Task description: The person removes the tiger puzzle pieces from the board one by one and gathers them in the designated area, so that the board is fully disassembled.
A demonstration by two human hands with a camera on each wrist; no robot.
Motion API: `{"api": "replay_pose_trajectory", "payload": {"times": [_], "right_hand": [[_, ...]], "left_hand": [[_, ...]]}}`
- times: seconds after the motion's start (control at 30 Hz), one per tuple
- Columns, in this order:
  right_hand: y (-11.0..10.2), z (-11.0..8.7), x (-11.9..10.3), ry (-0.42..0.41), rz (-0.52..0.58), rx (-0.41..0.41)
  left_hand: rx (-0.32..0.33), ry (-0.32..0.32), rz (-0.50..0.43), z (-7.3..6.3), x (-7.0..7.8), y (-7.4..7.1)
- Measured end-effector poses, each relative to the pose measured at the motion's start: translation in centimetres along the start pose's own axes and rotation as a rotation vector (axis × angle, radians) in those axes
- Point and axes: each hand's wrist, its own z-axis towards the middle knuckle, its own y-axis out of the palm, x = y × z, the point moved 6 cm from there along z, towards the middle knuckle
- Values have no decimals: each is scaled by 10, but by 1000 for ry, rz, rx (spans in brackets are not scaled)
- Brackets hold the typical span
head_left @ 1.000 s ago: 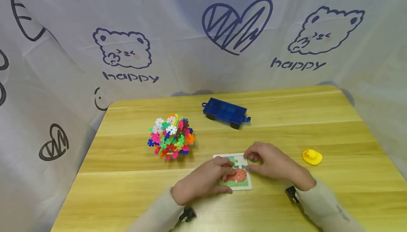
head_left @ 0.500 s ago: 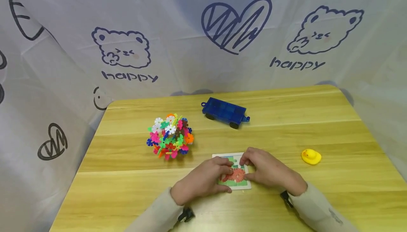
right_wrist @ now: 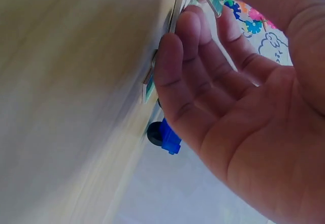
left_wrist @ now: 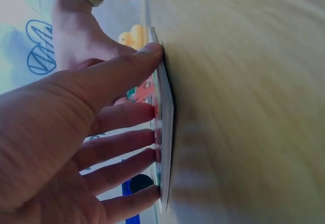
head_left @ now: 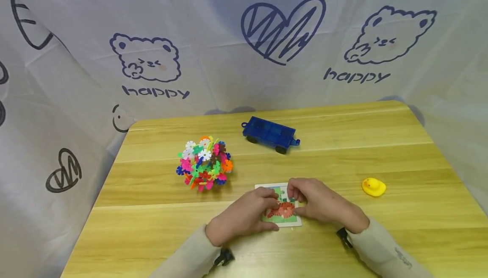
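A small jigsaw puzzle (head_left: 282,212) with a white border, green ground and an orange striped figure lies flat on the table. My left hand (head_left: 245,215) rests on its left part; in the left wrist view the straight fingers (left_wrist: 127,142) touch the picture and the thumb is at the board's edge. Over the upper right part, my right hand (head_left: 322,201) pinches a puzzle piece (right_wrist: 215,2), seen tilted in the right wrist view and mostly hidden in the head view. Beside the board, another loose piece (right_wrist: 148,86) lies past the right fingers.
A ball of colourful flower-shaped discs (head_left: 204,165) stands left of the puzzle. Behind it on the wooden table (head_left: 343,142) is a blue toy wagon (head_left: 270,134). To the right sits a yellow rubber duck (head_left: 374,187). Printed white cloth (head_left: 221,70) hangs behind.
My right hand has moved left and slightly down over the puzzle's upper right part, then nearly stopped. The left hand stays in place on the board.
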Motion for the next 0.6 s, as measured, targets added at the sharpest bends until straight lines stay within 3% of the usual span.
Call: {"api": "replay_pose_trajectory", "payload": {"times": [0.27,0.6], "right_hand": [[-6,-3,3,-33,59,-12],[-33,-11,15,-6,79,44]], "left_hand": [[4,8,31,2,3,0],[33,20,25,4,3,-5]]}}
